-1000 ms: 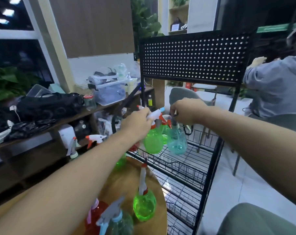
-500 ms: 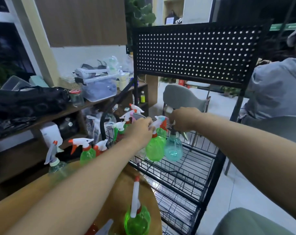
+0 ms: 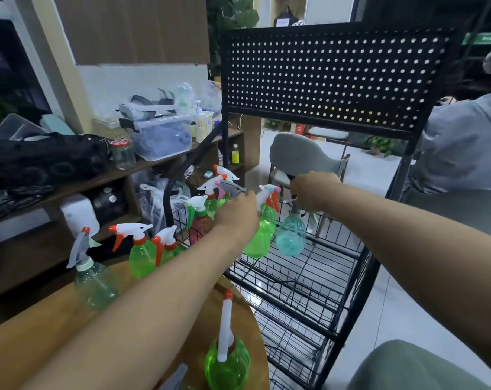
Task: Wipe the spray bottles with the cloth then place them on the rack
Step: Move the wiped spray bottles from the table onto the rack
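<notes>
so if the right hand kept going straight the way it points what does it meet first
Likely the spray head of the green bottle, then the left hand; depth is unclear.

**Bare arms, green trousers**

Our left forearm (image 3: 154, 305) and right forearm (image 3: 407, 249) show bare to the frame's edge, as do our left hand (image 3: 236, 218) and right hand (image 3: 313, 190). Low on the right, smooth, dull sage-green trouser cloth covers our knee (image 3: 413, 367).

Grey chair (image 3: 303, 159) on pale tiled floor (image 3: 374, 175)
</notes>
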`<action>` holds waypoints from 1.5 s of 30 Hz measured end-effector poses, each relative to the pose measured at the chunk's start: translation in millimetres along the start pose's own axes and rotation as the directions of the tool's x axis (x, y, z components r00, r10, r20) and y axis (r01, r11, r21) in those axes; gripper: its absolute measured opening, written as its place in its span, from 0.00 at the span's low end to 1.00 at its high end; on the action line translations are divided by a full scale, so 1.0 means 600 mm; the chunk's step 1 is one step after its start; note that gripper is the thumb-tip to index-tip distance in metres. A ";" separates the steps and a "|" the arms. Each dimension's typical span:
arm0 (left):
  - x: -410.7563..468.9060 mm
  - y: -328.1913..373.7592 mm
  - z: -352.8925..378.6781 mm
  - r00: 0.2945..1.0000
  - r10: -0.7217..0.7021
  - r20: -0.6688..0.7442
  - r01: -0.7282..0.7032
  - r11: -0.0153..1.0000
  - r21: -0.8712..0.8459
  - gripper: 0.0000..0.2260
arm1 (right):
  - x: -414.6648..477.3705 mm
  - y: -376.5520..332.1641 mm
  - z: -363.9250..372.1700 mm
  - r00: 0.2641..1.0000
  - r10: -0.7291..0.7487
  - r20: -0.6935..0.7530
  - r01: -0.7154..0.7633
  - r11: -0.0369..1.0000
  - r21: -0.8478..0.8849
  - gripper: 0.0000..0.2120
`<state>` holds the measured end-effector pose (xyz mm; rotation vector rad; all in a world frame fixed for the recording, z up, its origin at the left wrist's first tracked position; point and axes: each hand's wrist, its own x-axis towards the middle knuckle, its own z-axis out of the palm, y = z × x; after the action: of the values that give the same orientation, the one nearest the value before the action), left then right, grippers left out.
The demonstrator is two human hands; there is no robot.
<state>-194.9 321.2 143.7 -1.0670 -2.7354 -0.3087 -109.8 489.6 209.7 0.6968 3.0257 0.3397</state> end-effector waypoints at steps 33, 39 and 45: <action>-0.358 -0.219 -0.137 0.984 -0.121 0.134 0.144 0.972 -0.186 0.14 | -0.244 -0.225 -0.077 0.823 -0.567 -0.035 0.545 0.772 0.328 0.17; -0.475 -0.186 -0.174 0.971 -0.061 0.231 0.112 0.970 -0.214 0.13 | -0.309 -0.245 -0.056 0.725 -0.672 0.153 0.638 0.738 0.217 0.36; -0.530 -0.130 -0.169 0.971 0.004 0.238 -0.023 0.997 0.076 0.18 | -0.328 -0.255 -0.023 0.739 -0.654 0.164 0.646 0.756 0.102 0.23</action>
<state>-8.2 33.8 151.8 -1.1701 -2.9180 -0.0737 0.4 266.9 184.5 -0.3456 2.8467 0.1689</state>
